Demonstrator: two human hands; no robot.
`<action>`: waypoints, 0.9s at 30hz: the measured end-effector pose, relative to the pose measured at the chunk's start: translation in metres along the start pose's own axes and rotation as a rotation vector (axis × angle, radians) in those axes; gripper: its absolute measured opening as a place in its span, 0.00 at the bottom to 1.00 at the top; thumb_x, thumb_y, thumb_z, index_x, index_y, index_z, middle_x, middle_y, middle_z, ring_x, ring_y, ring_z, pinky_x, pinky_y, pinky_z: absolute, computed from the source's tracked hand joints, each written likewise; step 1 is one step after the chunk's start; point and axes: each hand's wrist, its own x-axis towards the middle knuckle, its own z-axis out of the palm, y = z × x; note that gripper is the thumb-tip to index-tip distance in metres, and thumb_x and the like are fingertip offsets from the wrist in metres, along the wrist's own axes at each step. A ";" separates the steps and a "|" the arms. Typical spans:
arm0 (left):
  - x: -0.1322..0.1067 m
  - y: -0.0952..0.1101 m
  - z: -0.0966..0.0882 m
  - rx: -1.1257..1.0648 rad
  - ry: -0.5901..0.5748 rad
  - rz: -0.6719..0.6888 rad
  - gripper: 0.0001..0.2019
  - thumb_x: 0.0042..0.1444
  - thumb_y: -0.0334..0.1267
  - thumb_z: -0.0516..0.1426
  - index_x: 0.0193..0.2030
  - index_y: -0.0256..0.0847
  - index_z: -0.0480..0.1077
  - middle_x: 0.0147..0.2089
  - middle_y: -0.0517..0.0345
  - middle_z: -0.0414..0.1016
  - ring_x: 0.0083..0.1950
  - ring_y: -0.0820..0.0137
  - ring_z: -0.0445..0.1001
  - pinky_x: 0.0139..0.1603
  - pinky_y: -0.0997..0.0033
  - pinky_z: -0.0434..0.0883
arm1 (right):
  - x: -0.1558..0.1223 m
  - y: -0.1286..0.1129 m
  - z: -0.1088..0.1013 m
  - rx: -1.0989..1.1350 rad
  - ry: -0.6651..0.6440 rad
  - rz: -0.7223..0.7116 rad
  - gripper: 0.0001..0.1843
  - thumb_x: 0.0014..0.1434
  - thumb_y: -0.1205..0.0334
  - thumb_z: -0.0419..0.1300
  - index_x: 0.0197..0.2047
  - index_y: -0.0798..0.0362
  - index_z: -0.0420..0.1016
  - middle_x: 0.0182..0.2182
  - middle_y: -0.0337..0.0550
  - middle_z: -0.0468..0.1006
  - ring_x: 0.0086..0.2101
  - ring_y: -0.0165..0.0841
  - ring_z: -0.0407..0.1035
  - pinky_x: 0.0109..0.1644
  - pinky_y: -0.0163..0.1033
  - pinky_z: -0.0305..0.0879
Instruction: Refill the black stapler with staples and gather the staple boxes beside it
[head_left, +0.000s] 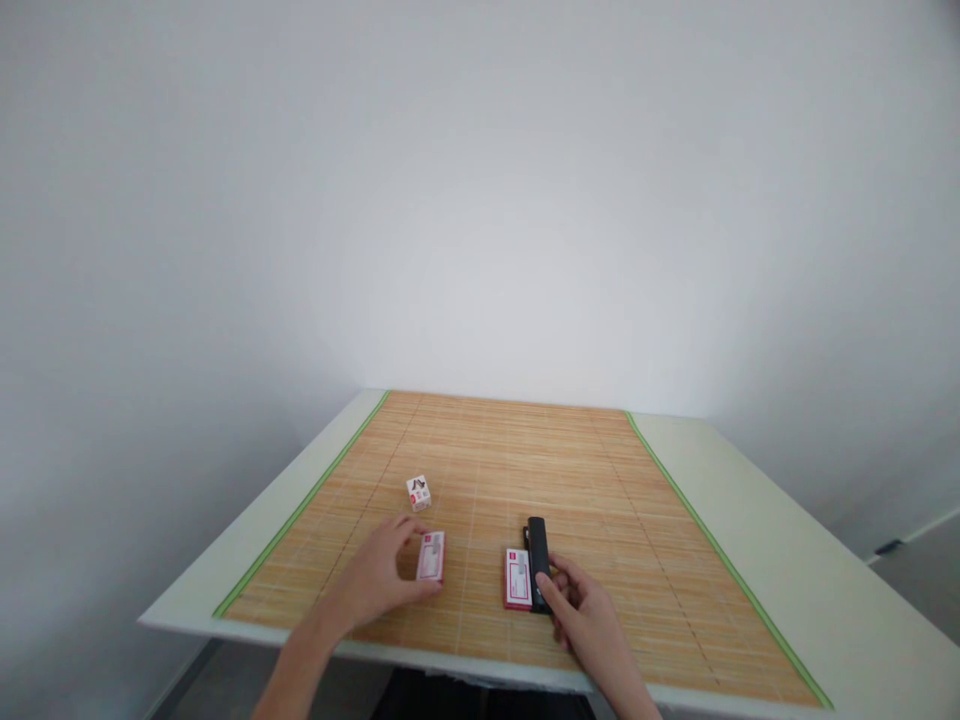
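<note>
My left hand (pixel 386 568) holds a small red-and-white box (pixel 431 556) by its ends, thumb at the near end and fingers at the far end. On the right, a black stapler (pixel 538 560) lies lengthwise on the mat, pointing away from me. My right hand (pixel 583 607) grips its near part from the right side, with the thumb on top. A second red-and-white box (pixel 517 578) lies against the stapler's left side. Beyond my left hand sits a small white box (pixel 418 493) with a dark picture and red marks.
A bamboo mat (pixel 510 450) with green edging covers the middle of the white table (pixel 697 455). White walls (pixel 495 200) stand behind the table and at both sides. The table's front edge runs close to my body.
</note>
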 end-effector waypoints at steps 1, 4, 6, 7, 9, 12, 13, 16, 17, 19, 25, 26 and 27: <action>0.003 0.020 0.013 -0.043 0.002 0.040 0.32 0.46 0.53 0.70 0.57 0.48 0.73 0.62 0.49 0.72 0.62 0.50 0.70 0.64 0.53 0.65 | 0.000 0.001 0.000 0.003 -0.001 0.000 0.34 0.62 0.37 0.61 0.60 0.53 0.72 0.28 0.33 0.70 0.16 0.24 0.61 0.15 0.31 0.57; 0.012 0.068 0.046 -0.094 0.004 0.115 0.30 0.44 0.51 0.72 0.54 0.48 0.73 0.56 0.51 0.75 0.56 0.53 0.73 0.59 0.56 0.68 | 0.001 0.004 0.001 -0.003 -0.008 -0.002 0.34 0.62 0.37 0.61 0.60 0.55 0.73 0.27 0.33 0.70 0.16 0.25 0.61 0.16 0.31 0.56; 0.017 0.086 0.059 -0.093 -0.010 0.137 0.28 0.42 0.50 0.72 0.51 0.48 0.74 0.52 0.53 0.76 0.52 0.54 0.74 0.55 0.57 0.68 | 0.001 0.005 0.001 -0.013 -0.019 0.001 0.34 0.62 0.37 0.61 0.59 0.55 0.74 0.25 0.33 0.70 0.16 0.25 0.61 0.16 0.31 0.57; 0.020 0.090 0.062 -0.094 -0.014 0.143 0.28 0.42 0.49 0.73 0.50 0.48 0.74 0.50 0.54 0.76 0.51 0.55 0.74 0.54 0.58 0.68 | 0.001 0.005 0.001 -0.015 -0.024 0.003 0.34 0.62 0.37 0.61 0.59 0.55 0.75 0.25 0.33 0.70 0.15 0.25 0.61 0.16 0.31 0.57; 0.024 0.094 0.065 -0.108 -0.021 0.153 0.27 0.42 0.49 0.73 0.49 0.47 0.74 0.50 0.55 0.77 0.50 0.55 0.74 0.53 0.59 0.68 | 0.001 0.005 0.000 -0.013 -0.035 0.008 0.34 0.62 0.37 0.61 0.59 0.55 0.75 0.24 0.32 0.69 0.15 0.24 0.60 0.16 0.31 0.56; 0.028 0.095 0.066 -0.147 -0.043 0.181 0.27 0.42 0.47 0.73 0.49 0.47 0.74 0.50 0.56 0.77 0.51 0.56 0.73 0.52 0.60 0.67 | 0.000 0.001 0.000 -0.010 -0.049 0.012 0.34 0.62 0.37 0.61 0.60 0.55 0.75 0.24 0.32 0.68 0.16 0.24 0.60 0.16 0.31 0.56; 0.029 0.095 0.066 -0.161 -0.052 0.191 0.26 0.42 0.46 0.73 0.49 0.47 0.74 0.50 0.56 0.77 0.51 0.56 0.73 0.52 0.60 0.67 | 0.000 0.000 -0.001 -0.011 -0.053 0.013 0.34 0.62 0.37 0.61 0.60 0.55 0.75 0.24 0.32 0.68 0.16 0.24 0.60 0.17 0.31 0.57; 0.031 0.100 0.070 -0.200 -0.077 0.209 0.23 0.44 0.42 0.72 0.48 0.47 0.73 0.49 0.56 0.77 0.50 0.57 0.73 0.52 0.61 0.67 | -0.001 -0.002 -0.001 -0.010 -0.056 0.012 0.34 0.62 0.37 0.62 0.59 0.56 0.76 0.24 0.32 0.67 0.16 0.24 0.59 0.17 0.30 0.56; 0.031 0.102 0.071 -0.209 -0.087 0.210 0.22 0.44 0.40 0.71 0.47 0.47 0.73 0.49 0.56 0.76 0.49 0.58 0.73 0.51 0.62 0.67 | -0.001 -0.002 -0.001 -0.009 -0.055 0.010 0.34 0.62 0.37 0.62 0.58 0.56 0.76 0.23 0.32 0.67 0.16 0.24 0.59 0.17 0.30 0.56; 0.033 0.104 0.074 -0.218 -0.105 0.217 0.21 0.44 0.38 0.70 0.46 0.46 0.73 0.47 0.57 0.76 0.48 0.59 0.73 0.50 0.63 0.67 | -0.002 -0.002 -0.001 -0.005 -0.060 0.002 0.33 0.62 0.38 0.62 0.58 0.56 0.76 0.23 0.31 0.67 0.16 0.24 0.58 0.17 0.30 0.55; 0.034 0.100 0.079 -0.246 -0.106 0.232 0.22 0.44 0.38 0.71 0.47 0.46 0.72 0.47 0.57 0.76 0.48 0.59 0.72 0.50 0.63 0.67 | -0.001 0.000 0.000 0.002 -0.049 0.010 0.33 0.62 0.38 0.62 0.59 0.56 0.76 0.24 0.32 0.68 0.16 0.24 0.59 0.16 0.30 0.55; 0.033 0.099 0.080 -0.249 -0.104 0.228 0.23 0.44 0.38 0.71 0.47 0.46 0.72 0.47 0.57 0.76 0.49 0.59 0.72 0.50 0.63 0.67 | -0.001 0.000 0.000 0.005 -0.049 0.014 0.34 0.62 0.37 0.62 0.59 0.56 0.76 0.24 0.32 0.68 0.16 0.24 0.59 0.16 0.30 0.55; 0.032 0.099 0.081 -0.253 -0.103 0.225 0.23 0.44 0.39 0.71 0.48 0.46 0.72 0.47 0.57 0.76 0.49 0.59 0.72 0.50 0.63 0.67 | -0.001 0.000 0.000 0.009 -0.051 0.015 0.34 0.62 0.38 0.62 0.59 0.56 0.76 0.24 0.32 0.68 0.16 0.24 0.59 0.16 0.30 0.55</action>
